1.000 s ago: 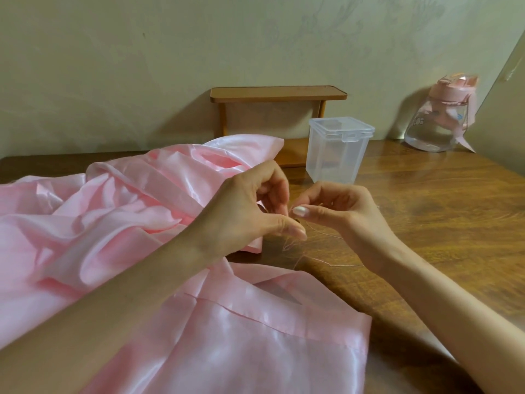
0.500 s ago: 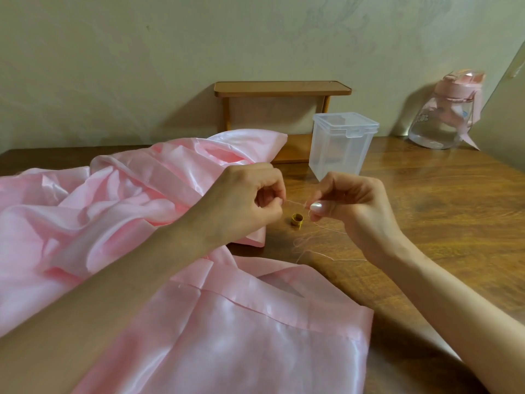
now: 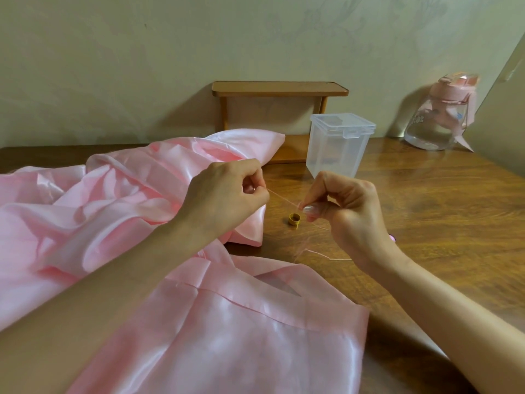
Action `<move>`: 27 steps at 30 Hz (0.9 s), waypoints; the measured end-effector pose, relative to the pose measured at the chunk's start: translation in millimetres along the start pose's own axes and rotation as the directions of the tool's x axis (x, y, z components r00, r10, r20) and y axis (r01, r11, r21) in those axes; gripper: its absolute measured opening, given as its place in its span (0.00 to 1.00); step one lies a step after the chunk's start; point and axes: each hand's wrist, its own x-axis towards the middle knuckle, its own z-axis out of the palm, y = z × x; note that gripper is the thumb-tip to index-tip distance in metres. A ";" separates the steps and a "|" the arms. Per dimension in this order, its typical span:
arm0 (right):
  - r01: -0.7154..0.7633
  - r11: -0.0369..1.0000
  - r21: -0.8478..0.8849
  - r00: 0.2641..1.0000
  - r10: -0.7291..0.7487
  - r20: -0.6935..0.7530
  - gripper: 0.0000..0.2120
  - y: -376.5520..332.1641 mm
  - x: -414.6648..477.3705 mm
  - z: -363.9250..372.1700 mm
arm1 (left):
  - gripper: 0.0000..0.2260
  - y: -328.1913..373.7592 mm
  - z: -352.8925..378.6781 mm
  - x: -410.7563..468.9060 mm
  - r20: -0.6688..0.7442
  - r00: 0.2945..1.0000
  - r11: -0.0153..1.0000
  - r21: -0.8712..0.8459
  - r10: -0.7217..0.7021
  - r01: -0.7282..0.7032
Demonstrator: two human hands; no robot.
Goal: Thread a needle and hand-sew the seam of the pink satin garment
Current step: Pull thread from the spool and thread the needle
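I see both hands held over the middle of the wooden table (image 3: 426, 223). The left hand (image 3: 224, 194) and the right hand (image 3: 346, 209) each have curled fingers pinching a pink thread (image 3: 284, 198), which runs taut between them. The pink satin garment (image 3: 113, 223) covers the table's left side and front edge. A small gold thimble (image 3: 294, 219) stands on the table under the thread.

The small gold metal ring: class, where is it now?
In the head view, the small gold metal ring sits on the brown wooden table, under the gap between the left hand and right hand, right of the pink satin garment.
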 end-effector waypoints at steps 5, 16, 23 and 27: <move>-0.037 0.998 -0.051 0.999 0.037 0.006 0.15 4.1 4.3 -11.3 | 0.04 -14.3 -9.9 12.5 -0.050 0.990 0.985 0.107 -0.134 0.139; -0.088 0.995 -0.045 0.996 0.089 0.029 0.05 3.4 1.7 -5.3 | 0.12 14.3 -1.0 -5.8 0.653 0.752 0.620 -0.553 -0.093 0.557; -0.135 0.991 -0.011 0.991 0.135 0.014 0.05 4.8 3.3 -10.7 | 0.07 11.7 -7.1 -1.6 0.694 0.715 0.502 -0.591 -0.082 0.631; -0.182 0.983 0.028 0.983 0.182 0.010 0.06 6.9 5.0 -13.9 | 0.07 12.7 -9.2 -1.0 0.714 0.699 0.445 -0.609 -0.053 0.656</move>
